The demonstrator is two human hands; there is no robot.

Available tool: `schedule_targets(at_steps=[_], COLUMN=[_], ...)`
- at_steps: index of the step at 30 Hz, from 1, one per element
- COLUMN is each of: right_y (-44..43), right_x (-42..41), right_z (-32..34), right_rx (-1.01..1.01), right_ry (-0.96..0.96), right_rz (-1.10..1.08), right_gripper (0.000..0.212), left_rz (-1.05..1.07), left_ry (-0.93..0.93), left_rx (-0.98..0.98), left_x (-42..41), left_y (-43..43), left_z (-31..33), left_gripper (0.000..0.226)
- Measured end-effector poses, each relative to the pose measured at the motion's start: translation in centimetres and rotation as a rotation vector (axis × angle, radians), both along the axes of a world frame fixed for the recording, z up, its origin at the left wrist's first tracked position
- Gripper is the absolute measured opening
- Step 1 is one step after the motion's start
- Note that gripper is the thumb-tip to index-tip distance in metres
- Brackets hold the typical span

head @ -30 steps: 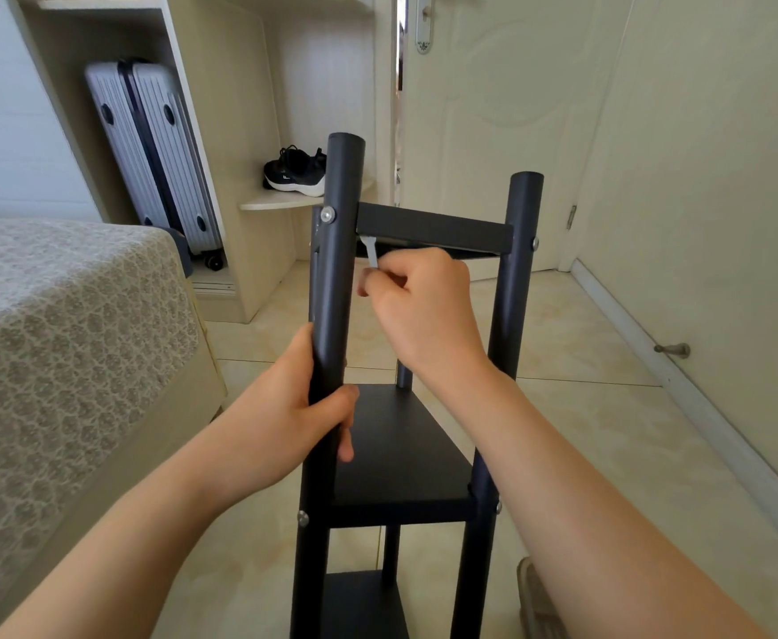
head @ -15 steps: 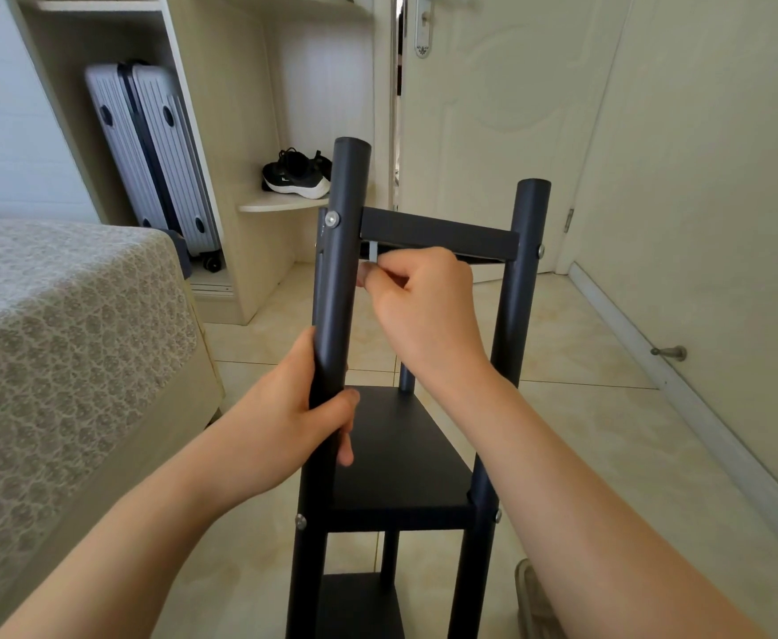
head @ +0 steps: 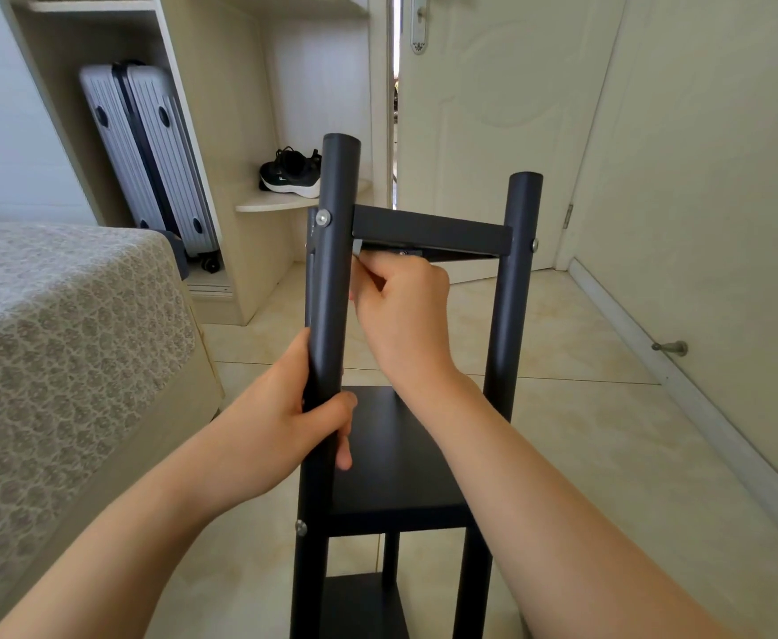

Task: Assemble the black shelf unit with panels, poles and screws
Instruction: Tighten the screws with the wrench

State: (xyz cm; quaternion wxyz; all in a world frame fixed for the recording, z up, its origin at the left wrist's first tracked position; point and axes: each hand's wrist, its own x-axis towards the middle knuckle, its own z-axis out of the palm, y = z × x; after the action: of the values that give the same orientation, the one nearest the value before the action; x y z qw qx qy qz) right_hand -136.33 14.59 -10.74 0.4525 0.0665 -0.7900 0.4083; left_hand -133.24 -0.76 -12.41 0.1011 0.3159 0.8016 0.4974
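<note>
Through your head camera, the black metal shelf unit (head: 391,454) stands upright on the beige tiled floor (head: 585,431) directly in front of you, with the patterned grey bed (head: 55,339) on your left. Its flat black top panel (head: 433,230) spans the two near poles, and two lower panels are already fitted. The step in hand looks like tightening the top panel's joint at the tall black round pole (head: 334,269) on the near left. There a round silver screw head (head: 323,218) sits level with the panel. To do this well, brace that pole firmly so the frame cannot twist. Hold the tool square to the fastener, turn it in short strokes, and stop once it is snug so the panel stays level. Your left hand (head: 285,426) has a closed grip on the pole, with the fingers wrapped behind it and the thumb across its front. It holds the pole partway between the top panel and the middle one. Your right hand (head: 400,311) is tucked just under the top panel, right beside the pole. Its fingers are curled in a tight pinch grip on a small pale metal tool (head: 357,247). Only a sliver of the tool shows above your fingers, so I cannot tell what kind it is or whether it is seated in a fastener.
</note>
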Motion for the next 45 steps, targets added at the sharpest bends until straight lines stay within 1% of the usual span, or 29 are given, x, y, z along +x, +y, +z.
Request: schedule_targets(at_steps=[2, 5, 8, 11, 13, 15, 17, 20, 25, 29, 31, 33, 35, 38, 40, 42, 45], right_y=[-0.3, -0.5, -0.4, -0.2, 0.1, 0.5, 1.3, 2.3, 3.9, 6.1, 7.1, 7.8, 8.1, 8.1, 8.1, 8.1, 7.8], right_x=[-0.3, -0.9, -1.1, -0.8, -0.3, 0.5, 1.6, 3.8, 7.0, 8.3, 8.5, 8.5, 8.5, 8.5, 8.6, 8.4, 8.2], right_z=[-0.2, -0.7, -0.9, -0.7, -0.5, -0.3, -0.4, -0.3, 0.1, 0.3, 0.4, 0.5, 0.6, 0.9, 1.1, 1.1, 1.0], right_rx=[-0.002, -0.034, -0.061, -0.052, -0.009, 0.068, 0.118, 0.14, 0.19, 0.175, 0.118, -0.014, -0.204, -0.518, -0.658, -0.706, -0.735], right_ry=[0.07, 0.13, 0.153, 0.144, 0.076, -0.059, -0.166, -0.224, -0.278, -0.289, -0.315, -0.368, -0.415, -0.467, -0.481, -0.468, -0.434], right_rz=[-0.011, -0.032, -0.051, -0.05, -0.053, -0.073, -0.071, -0.075, -0.097, -0.213, -0.268, -0.243, -0.122, 0.082, 0.163, 0.193, 0.17], right_gripper=[0.041, 0.035, 0.029, 0.03, 0.039, 0.048, 0.045, 0.035, 0.032, 0.027, 0.024, 0.02, 0.019, 0.029, 0.032, 0.029, 0.027], left_rz=[-0.009, -0.026, -0.034, -0.015, 0.0, 0.015, 0.033, 0.084, 0.164, 0.194, 0.188, 0.167, 0.147, 0.129, 0.13, 0.161, 0.233], left_ry=[-0.005, 0.011, 0.035, 0.051, 0.055, 0.066, 0.071, 0.075, 0.066, 0.018, 0.023, 0.031, 0.034, 0.027, 0.035, 0.048, 0.072], left_rx=[0.006, 0.01, 0.009, 0.005, -0.002, -0.016, -0.022, -0.033, -0.001, 0.033, 0.038, 0.046, 0.052, 0.062, 0.069, 0.088, 0.115], left_x=[-0.1, -0.2, -0.3, -0.4, -0.3, -0.3, -0.4, -0.5, -0.7, -1.1, -1.3, -1.4, -1.6, -1.9, -2.0, -2.1, -2.3], left_y=[-0.1, -0.2, -0.2, -0.1, 0.0, 0.1, 0.2, 0.6, 1.4, 1.7, 1.7, 1.6, 1.5, 1.5, 1.6, 1.8, 2.1], left_z=[-0.1, -0.2, -0.3, -0.4, -0.3, -0.3, -0.4, -0.4, -0.4, -0.6, -0.7, -0.8, -0.9, -1.1, -1.1, -1.3, -1.6], left_gripper=[0.024, 0.039, 0.05, 0.053, 0.05, 0.044, 0.035, 0.027, 0.024, 0.035, 0.036, 0.033, 0.03, 0.031, 0.032, 0.028, 0.022])
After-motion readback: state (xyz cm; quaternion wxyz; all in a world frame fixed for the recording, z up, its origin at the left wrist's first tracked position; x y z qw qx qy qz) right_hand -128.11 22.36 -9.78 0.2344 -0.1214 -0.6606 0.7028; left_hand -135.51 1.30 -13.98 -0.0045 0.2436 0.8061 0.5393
